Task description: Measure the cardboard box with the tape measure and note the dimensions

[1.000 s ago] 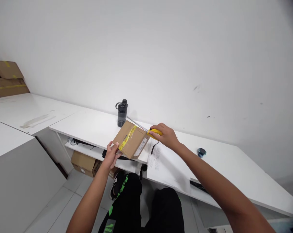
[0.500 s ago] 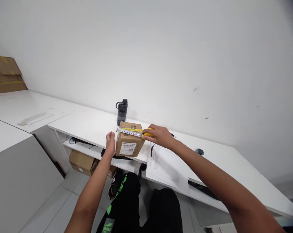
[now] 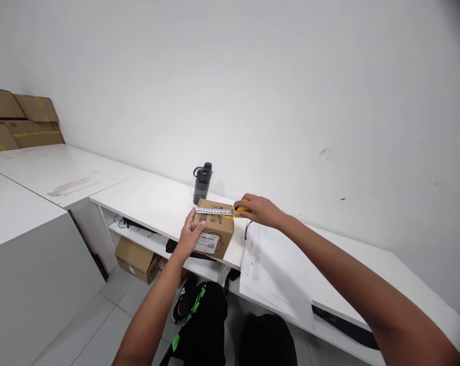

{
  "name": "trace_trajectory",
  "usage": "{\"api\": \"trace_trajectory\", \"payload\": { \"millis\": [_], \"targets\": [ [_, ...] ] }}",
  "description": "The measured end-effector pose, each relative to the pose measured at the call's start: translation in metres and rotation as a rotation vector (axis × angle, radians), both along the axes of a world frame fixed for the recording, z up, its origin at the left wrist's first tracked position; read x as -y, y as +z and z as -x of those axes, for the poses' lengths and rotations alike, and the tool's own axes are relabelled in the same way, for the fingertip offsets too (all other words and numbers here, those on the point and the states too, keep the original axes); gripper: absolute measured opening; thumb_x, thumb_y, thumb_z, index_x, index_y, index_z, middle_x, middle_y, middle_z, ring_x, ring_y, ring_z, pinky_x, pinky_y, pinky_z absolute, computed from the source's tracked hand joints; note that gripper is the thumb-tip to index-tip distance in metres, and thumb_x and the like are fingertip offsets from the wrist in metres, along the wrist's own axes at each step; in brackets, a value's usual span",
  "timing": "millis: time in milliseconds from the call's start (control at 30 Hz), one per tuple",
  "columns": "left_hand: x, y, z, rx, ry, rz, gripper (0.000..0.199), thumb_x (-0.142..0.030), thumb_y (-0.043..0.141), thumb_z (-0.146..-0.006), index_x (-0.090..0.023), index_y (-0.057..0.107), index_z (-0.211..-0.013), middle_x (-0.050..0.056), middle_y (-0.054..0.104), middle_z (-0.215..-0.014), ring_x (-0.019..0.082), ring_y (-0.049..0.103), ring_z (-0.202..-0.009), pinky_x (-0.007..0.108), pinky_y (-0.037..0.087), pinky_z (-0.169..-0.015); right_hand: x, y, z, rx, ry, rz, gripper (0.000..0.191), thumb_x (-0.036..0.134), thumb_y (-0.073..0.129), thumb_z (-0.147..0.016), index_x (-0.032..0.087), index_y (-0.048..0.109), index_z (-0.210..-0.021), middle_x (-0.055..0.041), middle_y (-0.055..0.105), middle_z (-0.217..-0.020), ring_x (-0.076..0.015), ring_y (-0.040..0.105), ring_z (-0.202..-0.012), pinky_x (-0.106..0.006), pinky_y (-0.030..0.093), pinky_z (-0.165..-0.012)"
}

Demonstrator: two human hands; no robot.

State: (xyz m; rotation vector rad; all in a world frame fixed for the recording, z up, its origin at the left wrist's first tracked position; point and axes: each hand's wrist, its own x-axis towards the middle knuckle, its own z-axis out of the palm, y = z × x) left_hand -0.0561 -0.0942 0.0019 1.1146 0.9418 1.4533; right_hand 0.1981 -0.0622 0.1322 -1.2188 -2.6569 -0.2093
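A small cardboard box (image 3: 224, 239) with a white label on its front stands on the white desk near the front edge. The printed blade of a tape measure (image 3: 214, 212) lies across the top of the box from left to right. My right hand (image 3: 261, 209) is closed around the tape measure's yellow case (image 3: 240, 207) at the box's right side. My left hand (image 3: 191, 235) grips the box's left side, its thumb on the front face and its fingertips by the blade's end. Whether those fingertips also touch the blade, I cannot tell.
Behind the box stands a dark water bottle (image 3: 202, 184) by the wall. White sheets (image 3: 276, 264) lie to the right on the desk (image 3: 157, 190). Cardboard boxes are stacked (image 3: 35, 127) at the far left. Another carton (image 3: 134, 259) sits under the desk.
My left hand has gone from a fist beside the box to a grip on its left side. The blade now lies flatter across the top. The whole view has shifted slightly.
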Motion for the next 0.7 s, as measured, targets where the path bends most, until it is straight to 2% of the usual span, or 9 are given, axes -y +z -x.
{"api": "trace_trajectory", "payload": {
  "millis": [100, 333, 567, 700],
  "targets": [
    [-0.002, 0.0, -0.002, -0.019, 0.056, 0.005, 0.074, -0.043, 0.069, -0.081, -0.026, 0.042, -0.148, 0.01, 0.059, -0.138, 0.026, 0.057, -0.125, 0.038, 0.048, -0.102, 0.003, 0.0, -0.004, -0.009, -0.027, 0.055, 0.025, 0.038, 0.05, -0.095, 0.029, 0.064, -0.114, -0.0055, 0.062, -0.105, -0.0168, 0.061, -0.084, -0.026, 0.043, -0.067],
    [-0.004, 0.002, -0.007, -0.056, 0.101, 0.015, 0.069, -0.04, 0.066, -0.084, -0.024, 0.044, -0.147, 0.01, 0.061, -0.135, 0.026, 0.058, -0.123, 0.037, 0.046, -0.104, 0.02, 0.001, -0.003, 0.0, -0.054, 0.061, 0.029, 0.042, 0.047, -0.096, 0.031, 0.065, -0.114, -0.0044, 0.064, -0.102, -0.0165, 0.062, -0.078, -0.027, 0.042, -0.064],
    [-0.002, 0.008, -0.01, -0.111, 0.132, 0.041, 0.065, -0.035, 0.063, -0.085, -0.023, 0.045, -0.146, 0.009, 0.06, -0.137, 0.025, 0.059, -0.122, 0.036, 0.046, -0.104, 0.017, -0.003, -0.005, 0.002, -0.074, 0.065, 0.027, 0.04, 0.047, -0.095, 0.03, 0.065, -0.114, -0.0044, 0.062, -0.102, -0.0166, 0.061, -0.079, -0.026, 0.04, -0.063],
    [0.002, 0.011, -0.012, -0.123, 0.123, 0.058, 0.065, -0.036, 0.061, -0.086, -0.025, 0.042, -0.148, 0.009, 0.062, -0.134, 0.024, 0.062, -0.116, 0.036, 0.05, -0.1, 0.015, -0.01, -0.005, -0.016, -0.056, 0.062, 0.029, 0.039, 0.047, -0.095, 0.027, 0.063, -0.116, -0.0061, 0.06, -0.1, -0.0177, 0.059, -0.08, -0.027, 0.041, -0.065]
  ]
}}
